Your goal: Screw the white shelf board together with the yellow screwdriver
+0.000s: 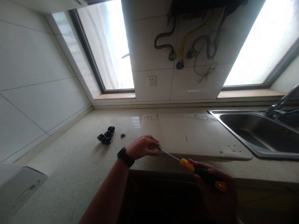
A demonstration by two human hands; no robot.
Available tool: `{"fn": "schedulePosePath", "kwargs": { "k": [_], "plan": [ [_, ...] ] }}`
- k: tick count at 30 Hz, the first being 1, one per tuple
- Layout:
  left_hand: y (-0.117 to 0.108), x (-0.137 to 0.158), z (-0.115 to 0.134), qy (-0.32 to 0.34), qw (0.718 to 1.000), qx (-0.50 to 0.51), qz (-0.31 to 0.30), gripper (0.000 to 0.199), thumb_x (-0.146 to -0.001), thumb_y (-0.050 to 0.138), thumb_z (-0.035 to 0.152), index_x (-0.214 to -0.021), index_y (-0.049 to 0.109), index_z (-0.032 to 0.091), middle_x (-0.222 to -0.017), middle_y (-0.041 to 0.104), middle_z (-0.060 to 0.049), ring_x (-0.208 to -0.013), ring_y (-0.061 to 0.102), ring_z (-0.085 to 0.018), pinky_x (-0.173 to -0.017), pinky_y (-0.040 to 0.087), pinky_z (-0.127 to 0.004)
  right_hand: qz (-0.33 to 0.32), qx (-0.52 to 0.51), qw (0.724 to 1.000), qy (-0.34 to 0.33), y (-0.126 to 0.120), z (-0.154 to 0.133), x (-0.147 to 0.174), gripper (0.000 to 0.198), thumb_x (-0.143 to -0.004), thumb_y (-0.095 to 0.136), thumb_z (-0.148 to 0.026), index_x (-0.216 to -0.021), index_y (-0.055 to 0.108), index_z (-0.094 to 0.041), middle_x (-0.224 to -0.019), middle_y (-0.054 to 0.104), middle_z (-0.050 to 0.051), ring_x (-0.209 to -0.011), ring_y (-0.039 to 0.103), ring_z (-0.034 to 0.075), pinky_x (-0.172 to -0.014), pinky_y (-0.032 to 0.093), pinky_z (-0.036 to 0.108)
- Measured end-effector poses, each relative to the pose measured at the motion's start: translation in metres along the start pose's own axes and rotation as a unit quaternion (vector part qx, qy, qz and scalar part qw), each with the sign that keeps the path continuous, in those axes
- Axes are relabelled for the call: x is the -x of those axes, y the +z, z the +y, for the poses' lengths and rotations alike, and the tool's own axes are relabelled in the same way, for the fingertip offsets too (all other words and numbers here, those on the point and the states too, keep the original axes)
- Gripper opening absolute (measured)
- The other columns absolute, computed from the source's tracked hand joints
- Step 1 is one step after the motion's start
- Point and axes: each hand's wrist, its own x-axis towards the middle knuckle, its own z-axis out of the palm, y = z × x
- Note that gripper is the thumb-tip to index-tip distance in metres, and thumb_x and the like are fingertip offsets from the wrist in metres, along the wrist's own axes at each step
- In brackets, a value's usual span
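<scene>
My right hand [216,186] is wrapped round the yellow and black handle of a screwdriver [198,171]. The shaft slants up and left, its tip at the front left corner area of a white panel [173,130] lying on the countertop. At that tip, my left hand [144,145] has its thumb and fingers pinched together; what sits between them is too small to make out. Groups of small holes mark the panel's other corners, and a short dark line shows near its middle. Left of the panel lie several black casters [106,135] and a little cluster of screws [123,135].
A steel sink [247,124] with a faucet [277,107] borders the panel on the right. A white box [21,186] sits at the counter's left front. On the tiled wall are a socket [152,81] and hoses [163,46]. The counter's front edge [149,171] runs below my hands.
</scene>
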Motion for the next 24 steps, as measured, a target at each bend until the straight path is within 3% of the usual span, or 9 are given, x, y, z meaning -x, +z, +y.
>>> {"fn": "schedulePosePath", "kwargs": {
  "k": [5,10,17,24],
  "plan": [
    [0.0,0.0,0.001,0.002,1.0,-0.004,0.001,0.044,-0.077,0.081,0.045,-0.116,0.075,0.027,-0.122,0.068,-0.005,-0.109,0.064,-0.017,-0.102,0.051,-0.033,0.051,0.02,0.998,0.03,0.003,-0.002,-0.011,0.046,-0.082,0.071,-0.003,-0.118,0.049,-0.023,-0.109,0.076,0.008,-0.102,0.075,0.022,-0.092,0.063,0.032],
    [0.0,0.001,0.001,0.002,1.0,-0.01,0.001,0.044,-0.077,0.082,0.045,-0.116,0.075,0.027,-0.121,0.068,-0.005,-0.108,0.064,-0.016,-0.102,0.051,-0.033,0.006,0.036,0.999,-0.006,0.005,-0.012,-0.024,0.045,-0.082,0.07,-0.002,-0.117,0.05,-0.023,-0.109,0.075,0.008,-0.102,0.074,0.022,-0.092,0.063,0.033],
    [0.0,0.001,-0.001,0.019,1.0,-0.007,0.007,0.047,-0.076,0.082,0.046,-0.117,0.073,0.026,-0.121,0.068,-0.004,-0.112,0.063,-0.016,-0.106,0.049,-0.033,0.015,0.036,0.998,0.049,0.001,-0.009,-0.039,0.039,-0.085,0.072,-0.013,-0.115,0.05,-0.024,-0.105,0.075,0.007,-0.098,0.075,0.021,-0.09,0.063,0.034],
    [0.0,0.0,-0.001,0.027,0.999,-0.017,0.008,0.047,-0.077,0.08,0.05,-0.117,0.073,0.026,-0.12,0.067,-0.006,-0.111,0.062,-0.018,-0.103,0.05,-0.033,-0.012,0.069,0.997,0.023,0.002,-0.014,-0.054,0.034,-0.085,0.072,-0.015,-0.11,0.052,-0.024,-0.103,0.076,0.006,-0.097,0.075,0.019,-0.087,0.063,0.029]
  ]
}}
